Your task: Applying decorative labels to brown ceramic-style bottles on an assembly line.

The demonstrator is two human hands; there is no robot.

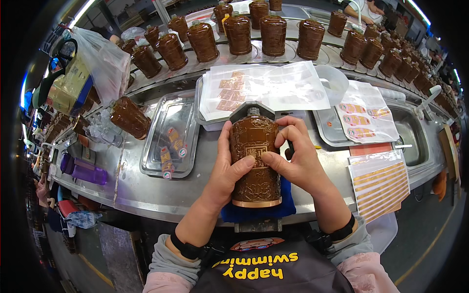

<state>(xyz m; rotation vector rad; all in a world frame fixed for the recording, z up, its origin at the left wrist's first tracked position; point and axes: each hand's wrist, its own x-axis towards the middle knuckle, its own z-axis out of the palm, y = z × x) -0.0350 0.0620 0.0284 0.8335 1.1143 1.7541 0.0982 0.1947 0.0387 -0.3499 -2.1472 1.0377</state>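
A brown embossed bottle point(257, 180) lies in front of me, its neck pointing away, on a blue cloth point(288, 200) and a dark holder point(251, 105). My left hand point(227, 163) wraps its left side, the thumb on the edge of a square gold-brown label point(256, 152). From the other side my right hand point(298, 158) presses its thumb on the label's right edge. The right fingers are bent against the bottle's side. A small black thing shows beneath that hand; its kind is unclear.
Several brown bottles point(239, 36) line a curved conveyor point(288, 49) at the back. Sticker sheets point(273, 88) lie ahead, with more labels point(359, 119) and gold strips point(381, 183) at right. Left are a clear tray point(170, 105), a tilted bottle point(130, 117) and a purple bottle point(83, 169).
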